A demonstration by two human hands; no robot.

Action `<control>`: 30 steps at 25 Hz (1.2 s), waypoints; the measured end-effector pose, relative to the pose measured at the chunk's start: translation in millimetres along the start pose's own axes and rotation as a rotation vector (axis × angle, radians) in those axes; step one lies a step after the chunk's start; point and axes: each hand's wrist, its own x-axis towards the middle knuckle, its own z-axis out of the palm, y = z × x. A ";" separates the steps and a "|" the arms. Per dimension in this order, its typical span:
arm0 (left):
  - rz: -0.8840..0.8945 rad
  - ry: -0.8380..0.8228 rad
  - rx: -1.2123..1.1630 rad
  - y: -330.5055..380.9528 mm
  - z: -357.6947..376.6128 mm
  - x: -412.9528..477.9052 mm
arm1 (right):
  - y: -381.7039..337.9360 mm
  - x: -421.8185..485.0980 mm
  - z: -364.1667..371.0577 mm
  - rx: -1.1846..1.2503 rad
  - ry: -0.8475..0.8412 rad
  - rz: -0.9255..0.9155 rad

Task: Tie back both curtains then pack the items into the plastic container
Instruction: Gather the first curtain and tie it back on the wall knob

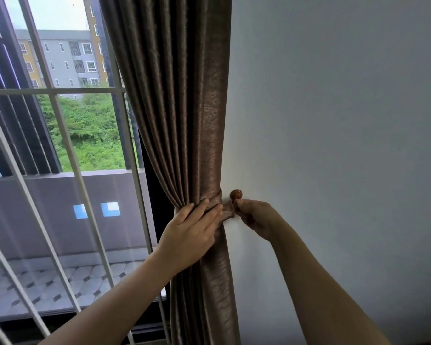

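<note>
A brown pleated curtain [184, 108] hangs gathered against the white wall, cinched at its waist by a matching fabric tie-back [215, 197]. My left hand [192, 227] rests flat on the gathered folds, its fingers lying straight over the band. A round wooden hook knob [236, 194] sticks out of the wall just right of the curtain. My right hand [253, 215] pinches the end of the tie-back right below that knob. The plastic container and the items are out of view.
A white wall [334, 120] fills the right half. To the left is a glass door with white bars [60, 145], and behind it a tiled balcony [60, 282], trees and apartment buildings.
</note>
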 end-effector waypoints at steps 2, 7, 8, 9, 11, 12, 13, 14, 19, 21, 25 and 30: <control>0.002 0.008 -0.013 0.3 0.4 0.9 | -5.4 5.8 -3.1 -0.004 -0.021 0.073; 0.040 0.011 -0.027 -2.9 1.6 -3.1 | 15.6 12.0 2.3 0.043 -0.030 0.107; 0.052 0.013 -0.026 -3.2 3.3 -6.2 | 27.7 11.4 6.3 0.071 -0.026 0.048; 0.061 0.018 -0.022 -4.6 5.4 -9.8 | 40.5 9.7 10.6 0.109 -0.020 -0.047; 0.078 0.032 -0.015 -10.4 10.2 -18.2 | 61.2 3.2 18.5 0.096 0.052 -0.269; 0.090 0.045 -0.014 -14.2 12.7 -22.4 | 66.2 2.3 19.2 0.048 0.114 -0.350; 0.103 0.059 -0.011 -18.1 14.8 -26.3 | 68.5 2.5 19.0 -0.003 0.154 -0.410; 0.114 0.071 -0.006 -21.2 16.9 -29.6 | 68.8 3.4 17.5 -0.058 0.169 -0.459; 0.140 0.128 -0.015 -24.6 23.0 -32.5 | 70.9 6.3 12.4 -0.325 0.173 -0.629; 0.129 0.142 -0.036 -22.1 25.3 -31.8 | 72.3 9.6 12.0 -0.407 0.205 -0.688; 0.128 0.162 -0.068 -22.3 30.5 -29.6 | 72.1 18.0 17.6 -0.472 0.293 -0.751; 0.159 0.149 -0.078 -21.5 33.0 -23.0 | 72.9 24.2 32.3 -0.373 0.485 -0.682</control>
